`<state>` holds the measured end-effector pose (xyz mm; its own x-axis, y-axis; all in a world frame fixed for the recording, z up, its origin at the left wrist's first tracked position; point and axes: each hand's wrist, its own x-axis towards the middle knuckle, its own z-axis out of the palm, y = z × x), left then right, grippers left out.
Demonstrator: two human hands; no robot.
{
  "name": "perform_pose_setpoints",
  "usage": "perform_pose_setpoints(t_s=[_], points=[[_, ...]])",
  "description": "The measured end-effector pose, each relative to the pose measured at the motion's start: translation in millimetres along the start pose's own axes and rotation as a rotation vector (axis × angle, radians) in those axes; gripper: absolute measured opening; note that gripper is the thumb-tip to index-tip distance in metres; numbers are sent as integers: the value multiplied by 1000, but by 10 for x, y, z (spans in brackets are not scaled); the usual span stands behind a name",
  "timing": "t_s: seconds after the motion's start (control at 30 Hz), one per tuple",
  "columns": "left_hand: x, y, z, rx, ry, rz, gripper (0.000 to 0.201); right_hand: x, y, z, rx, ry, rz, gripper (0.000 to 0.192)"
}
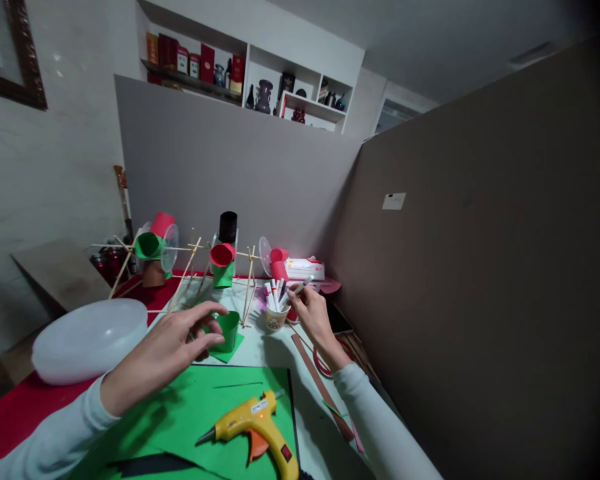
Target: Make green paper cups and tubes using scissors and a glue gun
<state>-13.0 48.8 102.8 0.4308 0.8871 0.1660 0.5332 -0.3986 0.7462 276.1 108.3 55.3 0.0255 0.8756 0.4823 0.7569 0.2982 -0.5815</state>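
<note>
My right hand (310,313) pinches a pale marker (304,285), held slanted just above a small paper cup (276,320). Several white markers with coloured caps (273,295) stand in that cup. My left hand (187,337) hovers with thumb and fingers apart and nothing between them. Just beyond its fingertips, a green paper tube (229,331) stands upright on a small green paper piece (234,351). Nearer to me, a yellow hot glue gun (254,420) with an orange trigger lies on green sheets (180,407).
Behind my hands, a stick frame (195,257) carries coloured paper tubes (223,255) and clear discs. A translucent white balloon-like object (93,337) lies at left. Brown paper strips (320,383) run along the right side. Grey partitions (240,167) close off the back and right.
</note>
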Motion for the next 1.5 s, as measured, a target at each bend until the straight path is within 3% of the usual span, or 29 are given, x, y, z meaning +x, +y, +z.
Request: perform_pose_setpoints(t_s=[0.3,0.57,0.67,0.73,0.8,0.97,1.13,1.3,1.5], points=[[13,-30,-219,56,206,70,12,171,140,346,-184,-41,142,33],[-44,23,-307,-53,237,55,15,103,250,320,-217,38,90,33],[-68,53,-323,-96,246,57,16,24,154,263,-206,140,66,34],[-82,73,-334,-90,251,66,16,-44,16,260,-186,139,24,35],[-93,92,-342,-83,255,64,18,-119,-153,314,-149,26,-52,34],[-114,119,-358,-91,232,41,27,-260,-441,638,-103,-401,-218,32],[-100,104,-356,-56,216,30,25,-246,-417,856,-110,-506,-190,33],[-76,78,-344,-19,213,40,23,-199,-385,754,-23,-471,-133,33],[-5,-13,-295,-107,264,16,17,-213,-440,326,206,-350,-88,28]])
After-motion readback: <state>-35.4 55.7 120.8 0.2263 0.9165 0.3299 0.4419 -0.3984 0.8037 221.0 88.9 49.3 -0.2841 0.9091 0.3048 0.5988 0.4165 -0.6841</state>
